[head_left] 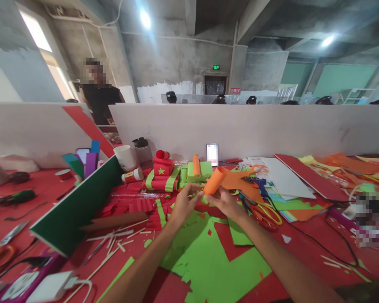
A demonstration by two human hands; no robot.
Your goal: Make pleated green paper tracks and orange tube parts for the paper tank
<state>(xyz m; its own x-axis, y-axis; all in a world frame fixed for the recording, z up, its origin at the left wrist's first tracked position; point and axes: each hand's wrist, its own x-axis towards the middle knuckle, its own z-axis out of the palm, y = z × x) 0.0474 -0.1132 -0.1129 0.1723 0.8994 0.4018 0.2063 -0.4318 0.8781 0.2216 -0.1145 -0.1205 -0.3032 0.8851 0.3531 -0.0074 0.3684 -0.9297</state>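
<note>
My right hand (pixel 225 203) is closed around the lower end of a rolled orange paper tube (pixel 215 181), which points up and away from me. Fingers of my left hand (pixel 183 202) pinch at the tube's near end, beside a bit of green paper. Both hands are raised above green paper sheets (pixel 208 256) on a red table (pixel 34 202). Just behind the hands stand red and green paper rolls (pixel 162 174) and a green block with a second orange roll (pixel 196 165) on it.
Orange-handled scissors (pixel 267 212) and a glue gun (pixel 255 182) lie right of my hands. A green board (pixel 78 202) leans at left, with a white cup (pixel 125 157), a jar and a phone (pixel 212 154) behind. A white partition (pixel 240 130) runs across; a person in black stands beyond.
</note>
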